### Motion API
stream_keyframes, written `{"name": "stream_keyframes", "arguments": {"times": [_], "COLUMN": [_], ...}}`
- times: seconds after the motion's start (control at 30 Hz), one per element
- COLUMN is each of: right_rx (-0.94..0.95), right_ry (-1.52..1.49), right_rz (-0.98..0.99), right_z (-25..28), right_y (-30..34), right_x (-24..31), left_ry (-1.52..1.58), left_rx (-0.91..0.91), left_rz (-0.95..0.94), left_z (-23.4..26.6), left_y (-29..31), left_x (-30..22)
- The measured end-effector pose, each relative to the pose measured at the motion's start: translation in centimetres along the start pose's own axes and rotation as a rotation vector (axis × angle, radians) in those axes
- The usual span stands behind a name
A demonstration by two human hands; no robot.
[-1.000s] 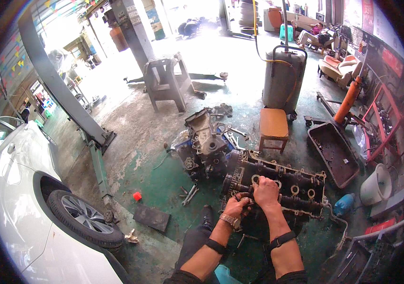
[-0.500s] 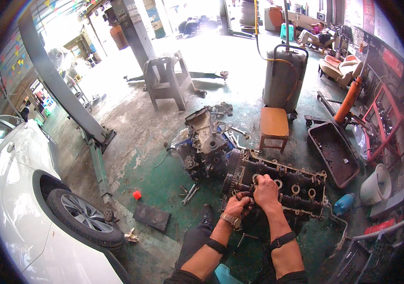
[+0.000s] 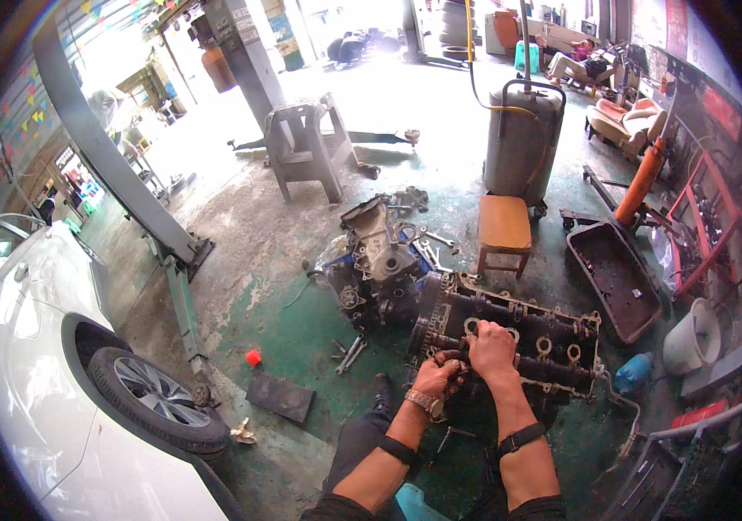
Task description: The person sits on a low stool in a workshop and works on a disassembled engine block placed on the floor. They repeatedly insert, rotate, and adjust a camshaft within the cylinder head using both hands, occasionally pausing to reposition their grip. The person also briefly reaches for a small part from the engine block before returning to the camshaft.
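Note:
A dark, oily cylinder head (image 3: 553, 326) lies in front of me, with camshafts and pale round rings along it. Over its near left part, my left hand (image 3: 437, 377) has its fingers curled together at the near edge. Just right of it, my right hand (image 3: 493, 349) pinches downward near one of the rings, close to the left fingertips. Whatever either hand grips is too small or hidden by the fingers. Beyond the head's left end sits a partly stripped engine block (image 3: 380, 260). A T-shaped metal tool (image 3: 455, 433) rests below my hands.
Wrenches (image 3: 351, 354) lie left of the cylinder head, more (image 3: 427, 247) by the block. A black tray (image 3: 616, 282), white bucket (image 3: 691, 337) and blue bottle (image 3: 633, 373) stand right. A small stool (image 3: 504, 227) and grey tank (image 3: 523, 143) stand beyond. A white car (image 3: 58, 365) fills the left.
The right hand's fingers have shifted very slightly over the cylinder head. The left hand keeps its place, and the view has moved a touch.

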State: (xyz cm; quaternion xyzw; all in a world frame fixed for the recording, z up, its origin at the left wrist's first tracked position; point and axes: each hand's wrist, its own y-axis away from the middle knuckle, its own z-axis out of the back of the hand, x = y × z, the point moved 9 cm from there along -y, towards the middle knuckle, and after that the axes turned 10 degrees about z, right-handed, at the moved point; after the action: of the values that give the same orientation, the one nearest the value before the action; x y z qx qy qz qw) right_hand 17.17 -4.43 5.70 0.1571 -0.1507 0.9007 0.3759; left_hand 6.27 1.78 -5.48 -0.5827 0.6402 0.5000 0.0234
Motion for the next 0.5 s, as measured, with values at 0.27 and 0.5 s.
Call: {"name": "stream_keyframes", "arguments": {"times": [0.27, 0.5], "right_rx": [-0.060, -0.109], "right_ry": [-0.030, -0.085], "right_rz": [0.122, 0.133], "right_z": [0.7, 2.1], "right_y": [0.1, -0.1], "right_x": [1.1, 1.7], "left_ry": [0.006, -0.061], "left_rx": [-0.025, 0.027], "left_rz": [-0.003, 0.007], "left_z": [0.3, 0.4], "left_y": [-0.3, -0.4], "left_x": [0.2, 0.0]}}
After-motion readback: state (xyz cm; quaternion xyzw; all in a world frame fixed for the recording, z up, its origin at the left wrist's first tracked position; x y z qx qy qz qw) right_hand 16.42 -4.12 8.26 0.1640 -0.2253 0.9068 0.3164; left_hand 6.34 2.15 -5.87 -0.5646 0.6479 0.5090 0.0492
